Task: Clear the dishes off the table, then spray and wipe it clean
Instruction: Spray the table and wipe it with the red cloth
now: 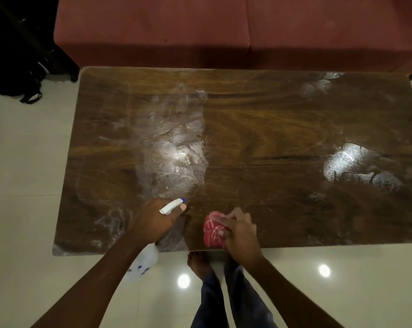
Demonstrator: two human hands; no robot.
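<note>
Head view, the only one. No dishes on the wooden counter [259,129]; judged from that, clearing is done and the spray-and-wipe step is in hand. The counter's long axis runs left to right.

The left hand [156,220] is curled round the neck of a white spray bottle [171,206], with one finger lying along the trigger head. The blue nozzle tip points far and slightly right, over the counter's near edge. The bottle body hangs below the wrist, off the near edge.

The right hand [241,229] bunches a red-and-white cloth [213,229] under curled fingers and presses it on the counter at the near edge, about the middle. The two hands are near each other, with the cloth just right of the bottle.

Key relation: the large wet smear [179,147] lies far and left of the cloth, straight ahead of the nozzle. A second wet patch [347,159] lies far and well to the right, and a fainter one is at the far right corner. The right hand holds the cloth, so the wipe would likely sweep away from the body, to either side.

Writing: blue marks on the bottle body are too blurred to read. No brand is legible anywhere.

Also visible are a red sofa [200,31] beyond the far edge, a black bag [15,55] at far left, a glossy tiled floor [22,162], and a bare foot [197,261] under the near edge.
</note>
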